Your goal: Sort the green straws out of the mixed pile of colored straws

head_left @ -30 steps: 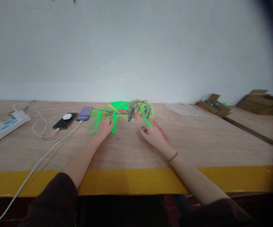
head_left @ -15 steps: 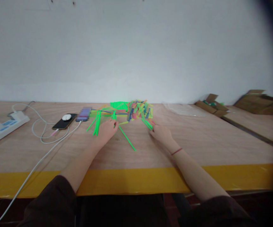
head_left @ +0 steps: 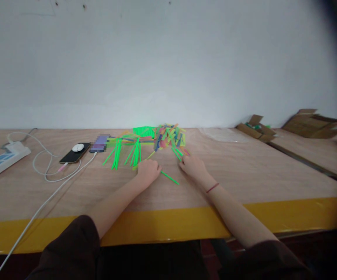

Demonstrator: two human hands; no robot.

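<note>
My left hand (head_left: 148, 171) is closed low over the tabletop, with a thin green stick (head_left: 171, 178) jutting from its fingertips toward the lower right. My right hand (head_left: 193, 167) has its fingers pressed together on the near ends of a few green sticks (head_left: 176, 153). How many it grips is hidden. Between and beyond the hands lies a heap of short multicoloured strips (head_left: 170, 137). Left of it, one fan of green sticks (head_left: 135, 153) and a second bunch of green sticks (head_left: 116, 153) rest with their far ends near long coloured strips (head_left: 127, 139).
A dense row of green pieces (head_left: 143, 132) lies near the wall. At left are a black phone (head_left: 69, 155) under a white mouse-like object (head_left: 78, 147), a second phone (head_left: 100, 144), cables and a power strip (head_left: 7, 159). Cardboard boxes (head_left: 256, 129) and clear plastic (head_left: 222, 135) lie right.
My left hand has moved right and toward me, away from the green fan, and the single green stick has shifted right with it. My right hand stays nearly in place. The view has shifted slightly.
</note>
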